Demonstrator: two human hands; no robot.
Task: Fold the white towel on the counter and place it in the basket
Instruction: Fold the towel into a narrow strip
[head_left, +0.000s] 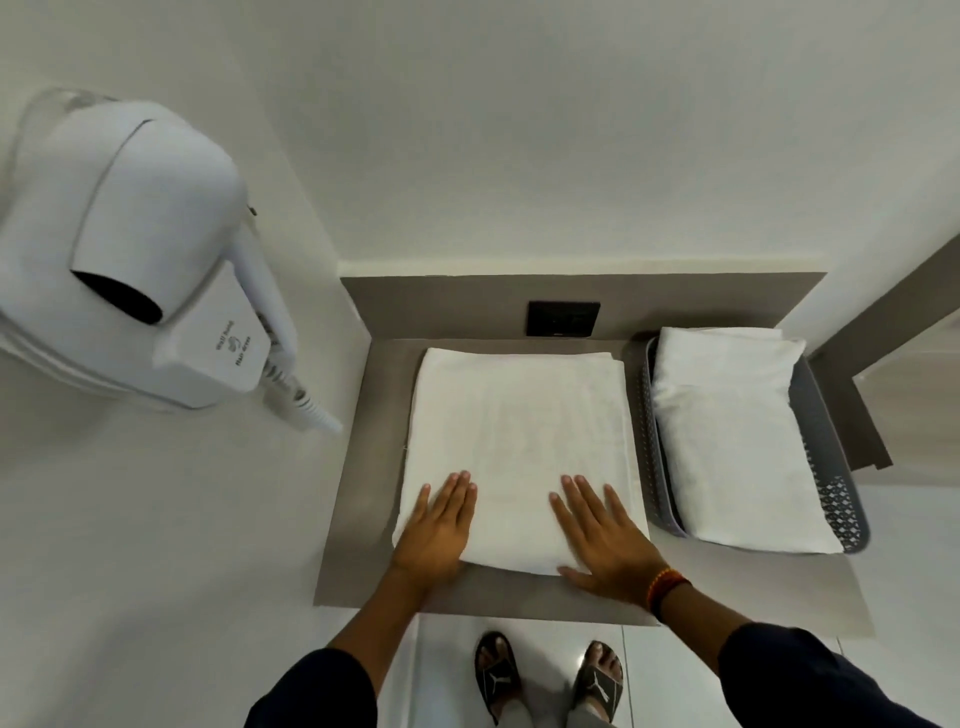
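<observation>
- Far left of the white towel (519, 452), fixed to the white wall: white hair dryer (140, 249) in its holder, nozzle opening dark, coiled cord (301, 400) trailing down toward the counter's left edge.
- Grey counter (358, 519) under the towel; bare strips showing to the left of the towel and along its near edge.
- Towel lying flat on the counter, folded into a thick rectangle, several layers visible at the near edge; far edge close to the grey backsplash.
- Left hand (439, 525) flat on the towel's near left corner, palm down, fingers stretched out and together, gripping nothing; dark sleeve (322, 691) on the forearm.
- Behind the towel, on the backsplash: dark square wall plate (563, 318); details too dim to read.
- Below the counter's near edge: two feet in dark sandals (550, 675) on a pale floor.
- Right hand (605, 538) flat on the towel's near right corner, fingers spread and extended, thumb on the counter just off the towel edge, nothing grasped; beaded bracelet (665, 590) at the wrist.
- Just right of the towel, on the same counter: grey perforated basket (841, 514), already holding another folded white towel (737, 441) that fills most of it.
</observation>
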